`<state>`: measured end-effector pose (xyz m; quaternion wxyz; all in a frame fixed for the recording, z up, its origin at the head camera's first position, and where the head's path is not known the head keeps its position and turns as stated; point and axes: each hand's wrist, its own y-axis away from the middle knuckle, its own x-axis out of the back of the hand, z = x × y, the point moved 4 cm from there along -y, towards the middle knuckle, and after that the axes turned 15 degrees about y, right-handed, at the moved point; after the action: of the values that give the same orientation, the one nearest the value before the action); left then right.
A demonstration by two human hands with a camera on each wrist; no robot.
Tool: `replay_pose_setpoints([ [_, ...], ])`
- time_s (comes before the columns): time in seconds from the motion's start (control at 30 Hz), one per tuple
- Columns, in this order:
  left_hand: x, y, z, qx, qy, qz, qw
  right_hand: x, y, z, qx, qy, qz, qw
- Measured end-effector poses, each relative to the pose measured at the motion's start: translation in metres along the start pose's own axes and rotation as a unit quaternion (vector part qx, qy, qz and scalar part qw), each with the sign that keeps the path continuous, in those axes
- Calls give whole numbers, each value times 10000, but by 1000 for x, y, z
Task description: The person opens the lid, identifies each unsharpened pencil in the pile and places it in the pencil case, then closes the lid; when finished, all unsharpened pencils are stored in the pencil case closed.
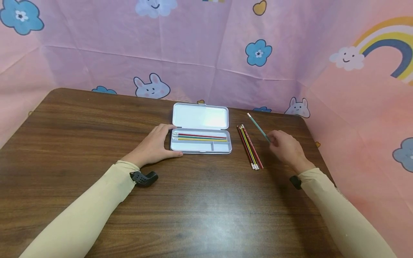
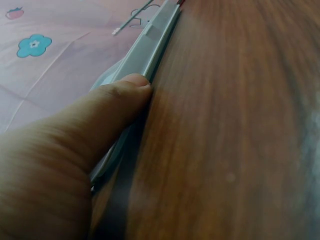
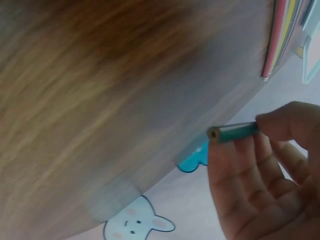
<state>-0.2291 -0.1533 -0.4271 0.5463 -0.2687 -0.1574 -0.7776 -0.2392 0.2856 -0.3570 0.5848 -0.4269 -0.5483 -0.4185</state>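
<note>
Right hand (image 1: 287, 148) pinches a green pencil (image 1: 258, 127) between thumb and fingertips, lifted off the wooden table (image 1: 193, 208) and angled away toward the pink cartoon backdrop (image 1: 206, 46) — eraser end up and far. Just left of it, a bundle of loose pencils (image 1: 249, 147) lies on the table beside the open white pencil case (image 1: 200, 132). Left hand (image 1: 155, 145) rests at the case's left end, fingers relaxed, thumb (image 2: 120, 100) pressed against its near edge. Red, green and yellow pencils (image 1: 200, 137) lie in the case's long compartment.

wooden table (image 1: 200, 208), pink backdrop (image 1: 200, 46) — bunnies, flowers
</note>
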Motion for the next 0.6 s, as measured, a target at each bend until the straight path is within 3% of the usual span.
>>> replay_pose_setpoints([
  [0.3,2,1,-1,23,-4,-31,10000,9,-14,-40,662,185,1017,9924],
  [0.6,1,2,2,32,37,-60,10000,13,-31,-92,1236,206,1000,9871],
])
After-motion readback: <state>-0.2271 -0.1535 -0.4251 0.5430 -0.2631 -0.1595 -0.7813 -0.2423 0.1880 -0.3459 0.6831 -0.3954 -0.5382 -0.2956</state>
